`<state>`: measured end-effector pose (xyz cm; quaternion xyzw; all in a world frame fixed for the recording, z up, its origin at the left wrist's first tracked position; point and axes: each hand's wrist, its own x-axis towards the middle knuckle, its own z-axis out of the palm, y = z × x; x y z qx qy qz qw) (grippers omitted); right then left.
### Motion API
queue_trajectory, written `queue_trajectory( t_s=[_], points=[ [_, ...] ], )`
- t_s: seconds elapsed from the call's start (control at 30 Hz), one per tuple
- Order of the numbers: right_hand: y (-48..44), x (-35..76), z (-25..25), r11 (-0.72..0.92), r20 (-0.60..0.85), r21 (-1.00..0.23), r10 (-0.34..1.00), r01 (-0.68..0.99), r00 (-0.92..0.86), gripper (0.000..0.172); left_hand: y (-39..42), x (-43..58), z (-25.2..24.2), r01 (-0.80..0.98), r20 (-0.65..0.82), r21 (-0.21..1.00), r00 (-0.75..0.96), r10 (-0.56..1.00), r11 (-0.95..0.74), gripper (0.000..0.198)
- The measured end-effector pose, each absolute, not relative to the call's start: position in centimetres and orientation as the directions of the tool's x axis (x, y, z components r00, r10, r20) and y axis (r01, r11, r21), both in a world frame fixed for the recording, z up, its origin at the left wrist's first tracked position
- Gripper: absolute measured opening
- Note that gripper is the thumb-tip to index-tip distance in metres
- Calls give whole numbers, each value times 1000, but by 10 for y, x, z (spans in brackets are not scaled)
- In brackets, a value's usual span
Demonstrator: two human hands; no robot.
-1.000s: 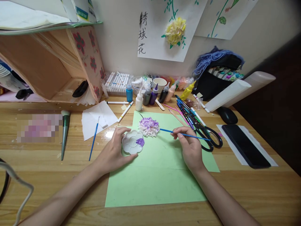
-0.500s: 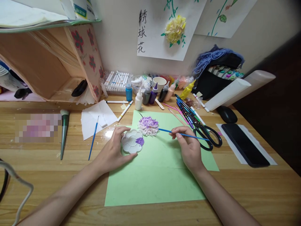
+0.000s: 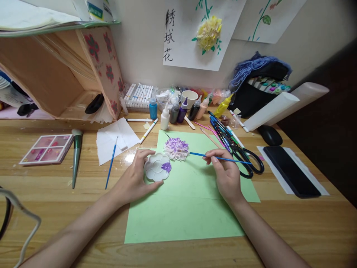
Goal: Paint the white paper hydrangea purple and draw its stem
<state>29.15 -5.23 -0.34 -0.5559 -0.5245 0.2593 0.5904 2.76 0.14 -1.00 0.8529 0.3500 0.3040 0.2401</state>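
My left hand (image 3: 136,175) grips a white flower-shaped paint palette (image 3: 153,172) by its left side, thumb and fingers around the rim. Purple paint (image 3: 166,167) lies in the palette's right part. In my right hand (image 3: 224,169) is a thin blue paintbrush (image 3: 206,155), pinched between thumb and fingers. Its tip is at a ruffled paper flower (image 3: 176,149), purple on the upper part and pale pink-white below. The flower sits on a sheet of light green paper (image 3: 189,219), just beyond the palette.
Several paint bottles (image 3: 182,110) stand behind the green paper. Black-handled scissors (image 3: 247,160) and pens lie right of the flower, with a phone (image 3: 291,171) farther right. A second paintbrush (image 3: 111,163), a makeup brush (image 3: 76,160) and a pink palette box (image 3: 47,149) lie to the left.
My right hand and the paintbrush have shifted very slightly to the right. The palette stays in my left hand, and the flower has hardly changed.
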Motion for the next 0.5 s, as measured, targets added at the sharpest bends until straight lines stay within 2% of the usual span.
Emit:
queue_trajectory(
  t_s=[0.4,0.5],
  points=[
    [-51,296,-4,267,357,-909,896,321,264,12,1,27,-10,452,339,619,585,737,-643,73],
    [-50,298,-4,288,384,-903,874,320,297,11,1,27,-8,460,327,621,585,742,-635,71]
  ],
)
